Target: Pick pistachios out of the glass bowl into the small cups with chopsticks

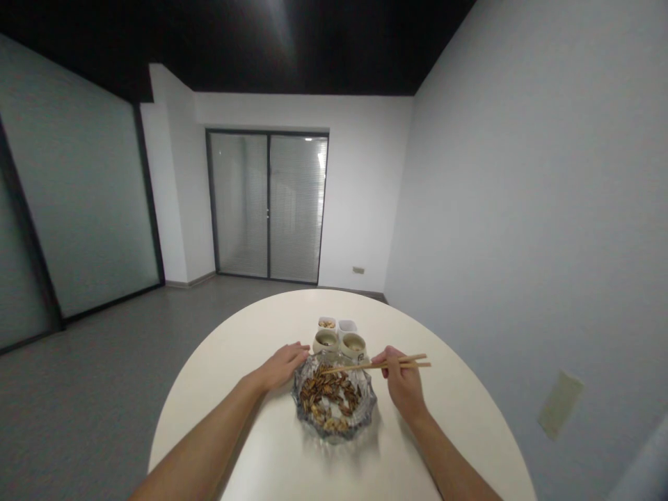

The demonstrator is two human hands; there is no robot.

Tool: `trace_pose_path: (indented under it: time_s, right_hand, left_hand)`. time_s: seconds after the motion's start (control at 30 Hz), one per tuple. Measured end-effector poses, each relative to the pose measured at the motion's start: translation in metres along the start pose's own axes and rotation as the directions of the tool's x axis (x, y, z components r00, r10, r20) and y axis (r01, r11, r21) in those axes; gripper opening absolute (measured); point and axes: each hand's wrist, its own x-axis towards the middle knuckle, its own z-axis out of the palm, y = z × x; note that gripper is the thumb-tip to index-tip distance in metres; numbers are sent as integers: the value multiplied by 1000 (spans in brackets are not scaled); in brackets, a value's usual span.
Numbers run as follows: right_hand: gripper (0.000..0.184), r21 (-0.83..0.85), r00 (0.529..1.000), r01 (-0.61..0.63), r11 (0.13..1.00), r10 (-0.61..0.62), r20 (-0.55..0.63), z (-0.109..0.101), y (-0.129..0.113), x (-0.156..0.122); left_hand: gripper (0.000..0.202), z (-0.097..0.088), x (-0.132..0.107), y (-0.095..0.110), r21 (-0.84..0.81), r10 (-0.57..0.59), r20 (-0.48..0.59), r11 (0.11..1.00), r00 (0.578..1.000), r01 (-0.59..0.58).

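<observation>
Glass bowl (334, 398) between left hand (282, 367), right hand (403, 381) (latter pinching chopsticks (378, 364) over it)

Glare is cast across the black ceiling (276, 28), and the frame's edges are bowed by wide-angle distortion.

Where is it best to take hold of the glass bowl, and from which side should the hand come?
Probably grip the faceted rim of the glass bowl at its near edge, coming from the front with the open left hand. That raised rim stands free there, while the right hand holds chopsticks.
</observation>
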Motion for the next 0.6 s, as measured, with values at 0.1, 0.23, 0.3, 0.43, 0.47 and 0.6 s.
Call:
trace_pose_path:
  time_s: [0.1, 0.23, 0.3, 0.43, 0.47, 0.6]
  right_hand:
    - [76, -30, 999, 18, 999, -16, 49, 1, 2, -2]
    - [74, -78, 994, 44, 996, -36, 105, 0, 5, -4]
    - [75, -89, 993, 38, 995, -28, 111, 0, 7, -4]
    - [74, -90, 994, 30, 995, -20, 109, 0, 7, -4]
    - [74, -89, 994, 35, 995, -26, 108, 0, 6, -4]
    - [73, -74, 995, 42, 996, -35, 96, -1, 0, -4]
  left_hand:
    - [71, 0, 0, 2, 12, 20, 7, 1000, 1000, -20]
    - [72, -1, -1, 4, 31, 0, 9, 1000, 1000, 0]
    - [72, -1, -1, 5, 34, -4, 12, 999, 1000, 3]
    - [70, -1, -2, 4, 29, -19, 5, 999, 1000, 19]
    - [69, -1, -2, 4, 29, -23, 2, 999, 1000, 23]
    - [70, -2, -2, 5, 27, -19, 7, 999, 1000, 19]
